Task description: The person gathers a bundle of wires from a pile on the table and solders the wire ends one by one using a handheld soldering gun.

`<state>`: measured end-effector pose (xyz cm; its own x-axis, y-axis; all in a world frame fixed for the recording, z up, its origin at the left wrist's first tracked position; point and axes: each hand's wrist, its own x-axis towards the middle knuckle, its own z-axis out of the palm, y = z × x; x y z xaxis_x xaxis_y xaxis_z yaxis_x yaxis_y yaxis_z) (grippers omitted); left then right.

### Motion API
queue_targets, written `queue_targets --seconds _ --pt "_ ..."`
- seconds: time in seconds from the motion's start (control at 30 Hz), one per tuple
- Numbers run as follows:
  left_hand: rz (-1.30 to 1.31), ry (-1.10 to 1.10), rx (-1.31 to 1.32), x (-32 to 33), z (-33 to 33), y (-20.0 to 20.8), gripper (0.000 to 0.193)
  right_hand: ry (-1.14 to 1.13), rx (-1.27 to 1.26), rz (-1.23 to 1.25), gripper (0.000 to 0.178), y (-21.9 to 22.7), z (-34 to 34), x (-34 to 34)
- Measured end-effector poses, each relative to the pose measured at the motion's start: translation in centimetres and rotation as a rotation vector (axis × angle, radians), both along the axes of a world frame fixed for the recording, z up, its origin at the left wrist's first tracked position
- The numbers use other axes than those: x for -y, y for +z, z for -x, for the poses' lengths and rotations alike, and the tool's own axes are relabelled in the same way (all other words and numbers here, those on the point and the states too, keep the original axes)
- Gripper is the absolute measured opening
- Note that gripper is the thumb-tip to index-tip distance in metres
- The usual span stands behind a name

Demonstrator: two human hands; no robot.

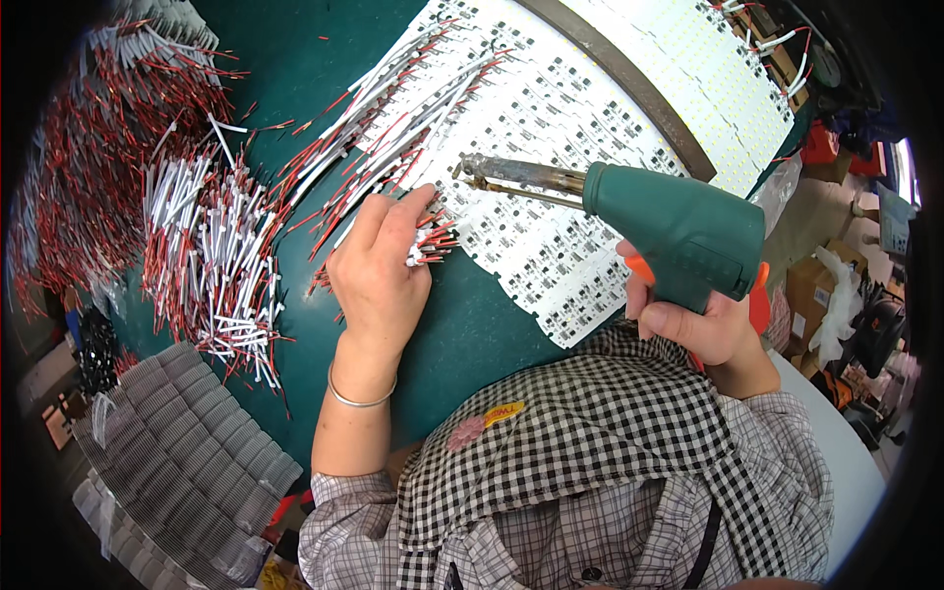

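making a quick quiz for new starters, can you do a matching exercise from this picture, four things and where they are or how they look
Things:
1. Soldering gun
2. Bracelet
3. Circuit boards
4. Apron

Places and looks:
A. White with small black parts, lying on the green table
B. Black-and-white checks
C. Gripped in the right hand
D. Around the wrist of the left hand

Right pairs: 1-C, 2-D, 3-A, 4-B.

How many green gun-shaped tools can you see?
1: the green gun-shaped tool is held in the right grip, its metal tip over the white boards. Others may be hidden from view.
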<state>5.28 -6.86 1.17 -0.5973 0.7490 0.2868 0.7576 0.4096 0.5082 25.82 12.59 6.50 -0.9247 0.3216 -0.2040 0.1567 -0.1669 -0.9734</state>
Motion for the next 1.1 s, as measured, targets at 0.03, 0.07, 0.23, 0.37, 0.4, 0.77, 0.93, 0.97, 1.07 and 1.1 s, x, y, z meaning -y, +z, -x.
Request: queue_targets --seconds 0.03,0.07,0.23,0.37,0.4,0.77,0.93,0.97,1.07,1.1 --pt "0.001 -0.001 -0.001 0.0 0.1 0.0 0.043 -0.001 -0.001 0.001 0.031 0.0 -0.2 0.0" --pt "-0.017 -0.038 0.016 0.1 0.3 0.0 0.043 0.015 0.016 -0.003 0.03 -0.1 -0.4 -0.1" --pt "-0.038 -0.144 0.052 0.3 0.9 -0.3 0.044 0.049 0.072 0.056 0.036 -0.2 -0.8 -0.2" --pt "-0.079 -0.167 -0.006 0.4 1.0 -0.8 0.042 0.049 0.126 0.147 0.049 -0.4 -1.1 0.2" --pt "-0.086 -0.164 -0.014 0.4 1.0 -0.9 0.042 0.067 0.134 0.145 0.052 -0.5 -1.1 0.3" --pt "-0.056 -0.173 0.004 0.7 0.9 -0.6 0.044 0.122 0.069 -0.156 0.043 -1.4 -1.1 1.0" --pt "-0.045 -0.175 -0.042 0.5 0.7 -0.9 0.043 0.216 0.016 -0.328 0.043 -1.0 -0.6 0.7" --pt "-0.071 -0.174 -0.074 0.5 0.8 -1.1 0.042 0.21 0.013 -0.352 0.041 -0.7 -0.4 0.7" --pt "-0.096 -0.172 -0.121 0.4 0.7 -1.2 0.041 0.114 0.053 -0.231 0.038 -0.9 -1.3 1.2" --pt "-0.095 -0.172 -0.137 0.3 0.7 -1.1 0.041 0.022 0.095 -0.084 0.036 -0.9 -1.6 1.4"
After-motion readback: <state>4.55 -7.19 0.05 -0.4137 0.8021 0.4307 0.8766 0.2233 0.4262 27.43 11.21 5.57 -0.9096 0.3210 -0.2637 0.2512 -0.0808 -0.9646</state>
